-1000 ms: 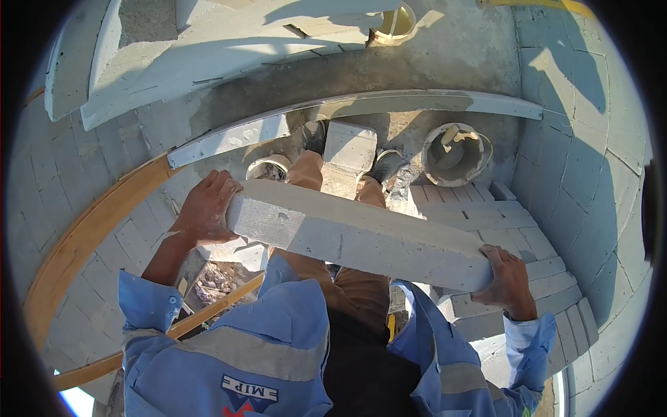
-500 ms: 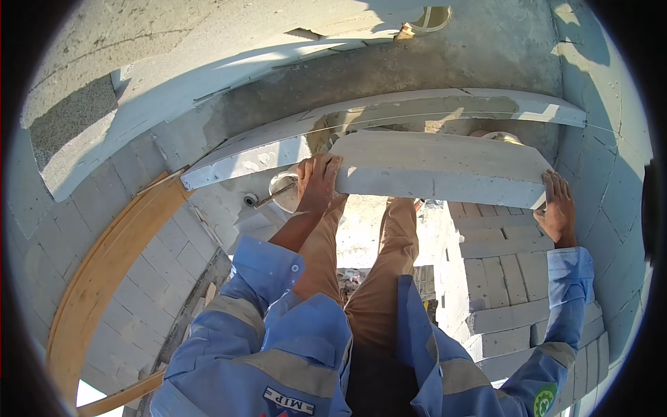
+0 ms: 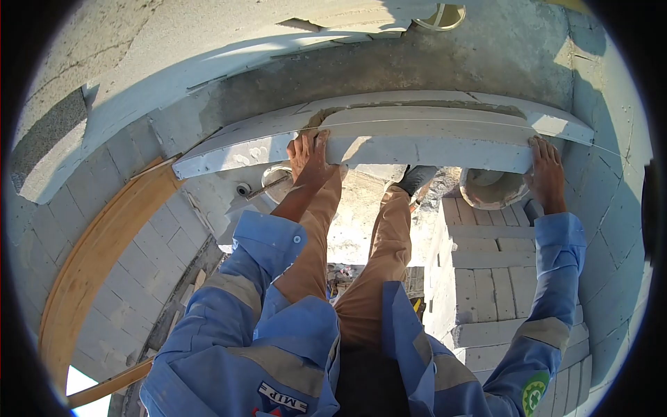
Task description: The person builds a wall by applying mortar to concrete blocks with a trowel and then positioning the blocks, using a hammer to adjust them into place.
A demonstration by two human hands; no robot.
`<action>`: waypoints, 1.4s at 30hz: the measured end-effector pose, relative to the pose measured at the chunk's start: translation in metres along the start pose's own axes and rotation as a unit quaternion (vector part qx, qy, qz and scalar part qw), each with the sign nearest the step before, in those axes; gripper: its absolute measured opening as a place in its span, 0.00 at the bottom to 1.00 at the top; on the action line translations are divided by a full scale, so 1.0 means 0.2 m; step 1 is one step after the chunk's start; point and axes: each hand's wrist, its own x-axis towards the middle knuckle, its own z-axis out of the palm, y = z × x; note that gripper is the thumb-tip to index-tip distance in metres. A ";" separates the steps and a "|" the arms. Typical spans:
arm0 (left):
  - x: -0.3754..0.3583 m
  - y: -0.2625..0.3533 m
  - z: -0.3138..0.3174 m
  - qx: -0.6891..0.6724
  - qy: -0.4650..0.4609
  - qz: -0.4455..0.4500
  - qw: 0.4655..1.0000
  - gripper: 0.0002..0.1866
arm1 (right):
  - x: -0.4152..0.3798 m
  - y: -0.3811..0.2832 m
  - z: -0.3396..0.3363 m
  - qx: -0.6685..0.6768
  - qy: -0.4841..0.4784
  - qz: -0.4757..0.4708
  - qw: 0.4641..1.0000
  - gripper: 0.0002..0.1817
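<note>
A long pale grey concrete block (image 3: 431,149) lies level along the low block wall (image 3: 240,153), in line with its neighbouring blocks. My left hand (image 3: 309,158) is closed round the block's left end, fingers over the top edge. At the opposite end, my right hand (image 3: 547,172) grips the corner with its fingers on top. Wet mortar (image 3: 511,110) shows as a dark strip behind the block. Whether the block's underside rests fully on the bed below is hidden. A thin string runs along the wall.
Below my right hand stands a round bucket (image 3: 493,189), above stacked blocks (image 3: 493,285). Another bucket (image 3: 276,179) with a tool handle is near my left forearm. A curved-looking wooden plank (image 3: 94,257) stands at left. A further bucket (image 3: 442,17) sits beyond the wall.
Both hands have carried the block forward and down from in front of the wall onto its top line. The bucket at right, mostly covered before, now shows below the block.
</note>
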 end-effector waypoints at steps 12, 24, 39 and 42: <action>0.05 -0.04 -0.02 0.012 0.038 -0.008 0.999 0.46 | 0.14 -0.04 0.04 -0.028 -0.014 0.016 0.999 0.44; 0.06 -0.04 -0.03 0.017 0.037 0.002 0.999 0.47 | 0.17 -0.03 0.02 0.020 -0.035 0.032 0.999 0.44; 0.07 -0.04 -0.04 0.030 0.028 -0.008 0.999 0.47 | 0.17 -0.03 0.04 0.013 -0.021 0.032 0.999 0.42; 0.08 -0.04 -0.05 0.025 0.029 -0.004 0.999 0.47 | 0.18 -0.04 0.04 0.026 -0.023 0.045 0.998 0.41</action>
